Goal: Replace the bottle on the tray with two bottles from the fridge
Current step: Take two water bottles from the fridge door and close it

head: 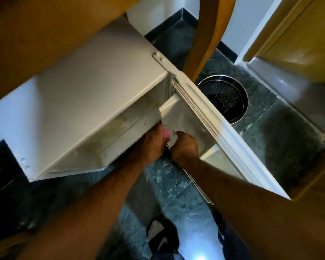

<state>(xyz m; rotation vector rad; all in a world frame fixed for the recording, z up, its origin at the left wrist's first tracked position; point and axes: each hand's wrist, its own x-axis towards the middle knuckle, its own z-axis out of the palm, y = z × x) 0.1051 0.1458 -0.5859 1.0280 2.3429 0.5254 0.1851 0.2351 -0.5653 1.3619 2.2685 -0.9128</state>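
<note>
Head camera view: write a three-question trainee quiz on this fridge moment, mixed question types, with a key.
1. True or false: the fridge door is open.
2. Which stands on the floor beyond the door? A) a perforated metal bin B) a cardboard box C) a bucket of water
3. Fill in: a ____ cap shows beside the left hand, near the right hand.

Key: 1 true; 2 A; 3 pink. The bottle under the cap is hidden, so neither grip can be confirmed.
</note>
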